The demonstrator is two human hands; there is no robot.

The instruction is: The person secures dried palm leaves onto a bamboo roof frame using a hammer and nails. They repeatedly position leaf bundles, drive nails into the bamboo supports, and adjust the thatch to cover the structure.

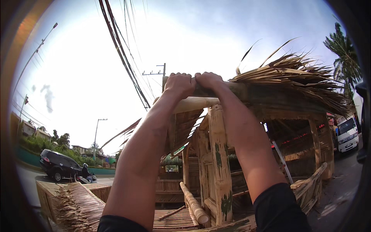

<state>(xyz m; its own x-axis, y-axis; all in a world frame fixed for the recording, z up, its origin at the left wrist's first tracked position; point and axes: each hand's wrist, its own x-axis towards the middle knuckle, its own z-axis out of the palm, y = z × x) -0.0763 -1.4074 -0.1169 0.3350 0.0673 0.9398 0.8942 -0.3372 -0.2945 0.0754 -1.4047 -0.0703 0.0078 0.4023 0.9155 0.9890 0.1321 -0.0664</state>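
Both my arms reach up in front of me to a bamboo roof pole (241, 91) at the edge of a bamboo hut. My left hand (180, 84) is closed over the pole's left part. Close beside it, my right hand (209, 80) also wraps over the pole from above. Dry palm thatch (288, 75) lies on the roof to the right of my hands. Below them, a paler bamboo crosspiece (196, 103) rests by the top of a thick, peeling bamboo post (221, 162). My fingertips are hidden behind the pole.
A cut bamboo pole (194, 203) slants across the slatted bamboo floor (174, 219). At lower left stands a woven bamboo panel structure (79, 205). A black SUV (63, 164) and a motorcycle rider (85, 172) are on the left road; a white van (347, 135) is at right. Overhead run cables (121, 50).
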